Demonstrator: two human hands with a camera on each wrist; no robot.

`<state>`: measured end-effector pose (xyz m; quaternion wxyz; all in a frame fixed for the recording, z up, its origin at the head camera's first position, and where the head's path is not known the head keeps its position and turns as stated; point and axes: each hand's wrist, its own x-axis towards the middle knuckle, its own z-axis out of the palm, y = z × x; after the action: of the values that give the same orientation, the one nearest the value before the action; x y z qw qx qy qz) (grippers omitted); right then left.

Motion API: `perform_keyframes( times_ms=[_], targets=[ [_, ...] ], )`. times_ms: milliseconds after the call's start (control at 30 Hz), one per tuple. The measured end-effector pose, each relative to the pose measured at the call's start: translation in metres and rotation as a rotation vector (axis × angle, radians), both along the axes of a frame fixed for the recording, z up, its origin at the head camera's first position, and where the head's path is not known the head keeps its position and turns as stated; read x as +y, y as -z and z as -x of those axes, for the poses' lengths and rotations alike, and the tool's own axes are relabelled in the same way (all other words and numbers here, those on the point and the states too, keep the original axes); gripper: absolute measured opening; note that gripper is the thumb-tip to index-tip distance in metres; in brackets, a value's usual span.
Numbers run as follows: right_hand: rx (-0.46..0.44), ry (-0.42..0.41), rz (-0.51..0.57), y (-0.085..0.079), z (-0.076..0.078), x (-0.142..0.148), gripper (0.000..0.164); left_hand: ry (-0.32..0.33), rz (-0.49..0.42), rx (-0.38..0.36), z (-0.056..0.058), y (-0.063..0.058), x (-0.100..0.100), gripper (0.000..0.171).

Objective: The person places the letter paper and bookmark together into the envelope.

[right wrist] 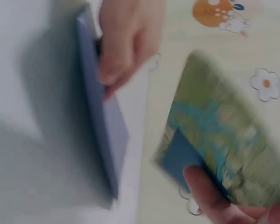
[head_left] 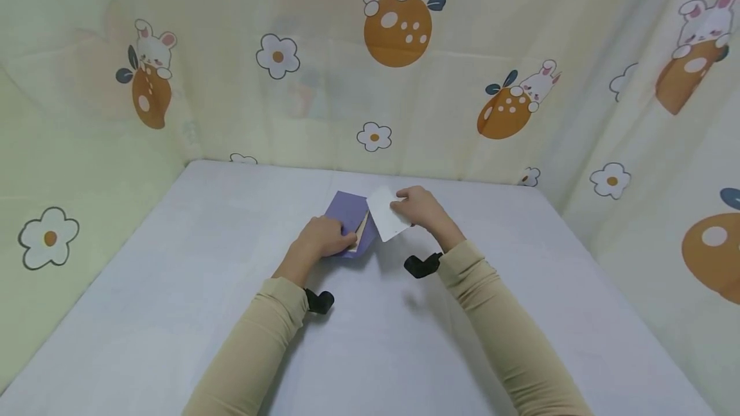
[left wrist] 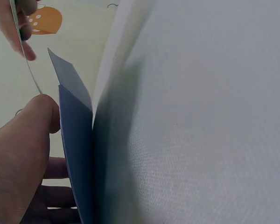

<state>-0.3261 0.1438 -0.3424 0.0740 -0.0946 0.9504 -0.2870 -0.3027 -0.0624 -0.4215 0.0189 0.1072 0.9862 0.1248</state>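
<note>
My left hand grips a purple envelope tilted up off the table, thumb on the near face and fingers behind. Its mouth gapes, and a cream edge shows inside under the thumb. To the right, my right hand pinches a postcard-like card, whose plain white side faces the head camera. The right wrist view shows the card's other side, a green picture with light blue patches, and a dark blue piece at its corner under a finger. In the head view the card overlaps the envelope's right edge.
A white cloth covers the table. Behind and at both sides hangs a cream curtain printed with rabbits, orange fruit and flowers. Black camera mounts sit at both wrists, close above the tabletop.
</note>
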Motion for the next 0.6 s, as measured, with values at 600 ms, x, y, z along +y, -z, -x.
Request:
perform_keyframes(
  times_ms=[600],
  targets=[
    [0.623,-0.317,0.085,0.013,0.004,0.007,0.018,-0.005,0.02,-0.068,-0.002,-0.006,0.001,0.044]
  ],
)
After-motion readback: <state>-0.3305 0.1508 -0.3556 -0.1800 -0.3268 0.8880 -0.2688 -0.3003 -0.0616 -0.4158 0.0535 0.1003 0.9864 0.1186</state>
